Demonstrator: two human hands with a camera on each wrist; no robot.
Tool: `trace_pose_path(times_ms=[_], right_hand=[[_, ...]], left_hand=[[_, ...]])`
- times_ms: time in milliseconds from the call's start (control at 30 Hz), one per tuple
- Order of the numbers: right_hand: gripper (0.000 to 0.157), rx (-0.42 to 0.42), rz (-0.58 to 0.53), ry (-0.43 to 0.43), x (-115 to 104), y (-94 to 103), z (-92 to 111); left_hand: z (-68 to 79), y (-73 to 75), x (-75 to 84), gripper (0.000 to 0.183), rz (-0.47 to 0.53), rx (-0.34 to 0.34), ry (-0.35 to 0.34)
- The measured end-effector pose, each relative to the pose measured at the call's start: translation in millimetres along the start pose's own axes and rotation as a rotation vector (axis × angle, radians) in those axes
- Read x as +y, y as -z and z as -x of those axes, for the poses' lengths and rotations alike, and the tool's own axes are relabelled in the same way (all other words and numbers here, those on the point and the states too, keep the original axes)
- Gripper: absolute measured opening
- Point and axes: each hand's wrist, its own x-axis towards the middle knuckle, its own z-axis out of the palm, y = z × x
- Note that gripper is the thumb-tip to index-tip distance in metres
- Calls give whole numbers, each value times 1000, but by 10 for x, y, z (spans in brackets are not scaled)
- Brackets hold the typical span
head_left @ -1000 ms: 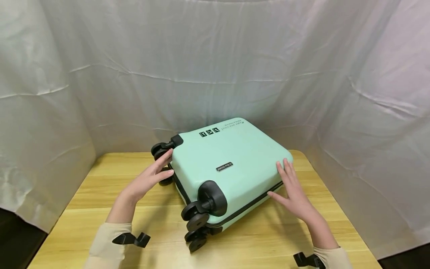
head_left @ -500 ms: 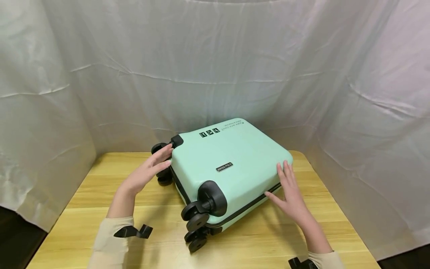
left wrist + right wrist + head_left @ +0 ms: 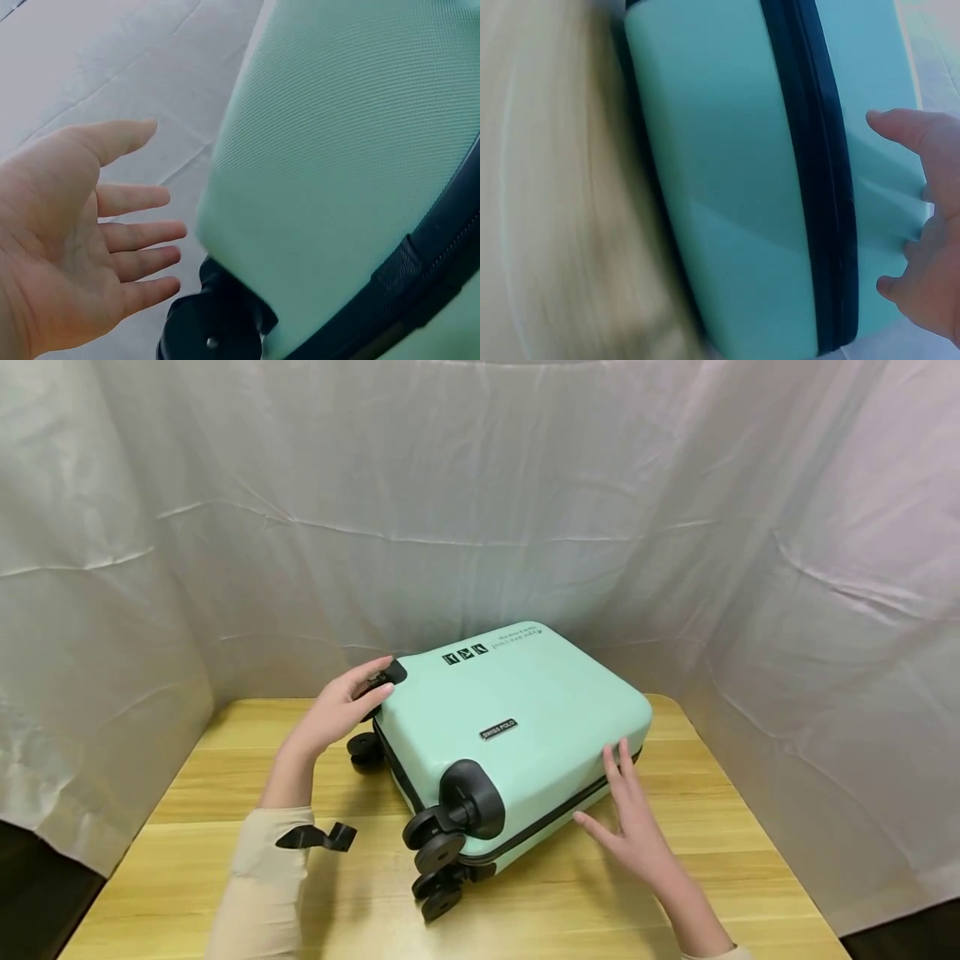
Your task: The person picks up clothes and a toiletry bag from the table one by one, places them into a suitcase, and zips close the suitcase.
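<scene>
A mint-green hard-shell suitcase (image 3: 555, 693) lies flat with its wheeled end facing the near left. Black wheels (image 3: 437, 852) stick out at its near corner, and a dark zipper band (image 3: 810, 165) runs round its side. My left hand (image 3: 330, 710) is at the far-left wheeled corner, fingers extended and partly over the upper wheel there. In the left wrist view, a gap separates its fingertips from the shell. My right hand (image 3: 633, 835) is beside the near-right long side, fingers spread, fingertips close to the shell and thumb near the zipper band.
The suitcase lies on a wooden table (image 3: 720, 877), whose rear edge is close behind it. Pale cloth (image 3: 480, 510) hangs around the back and both sides. A black strap mount (image 3: 318, 837) sits on the left sleeve.
My left hand has moved away from me, up toward the far wheel corner. My right hand has slid nearer and to the left along the side. The suitcase has barely shifted.
</scene>
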Motion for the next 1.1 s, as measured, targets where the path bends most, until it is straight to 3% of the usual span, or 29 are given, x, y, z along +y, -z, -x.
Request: trace_pose_path(times_ms=[200, 367, 733, 1100], right_hand=[[103, -29, 5, -16, -107, -63, 30], [103, -34, -11, -34, -138, -64, 51], [106, -21, -4, -31, -232, -222, 67], [107, -32, -25, -80, -272, -194, 74]], left_hand=[[-183, -45, -8, 70, -287, 47, 50], [-258, -96, -94, 81, -426, 31, 91], [-223, -92, -133, 83, -466, 27, 128], [-207, -99, -96, 84, -497, 6, 120]])
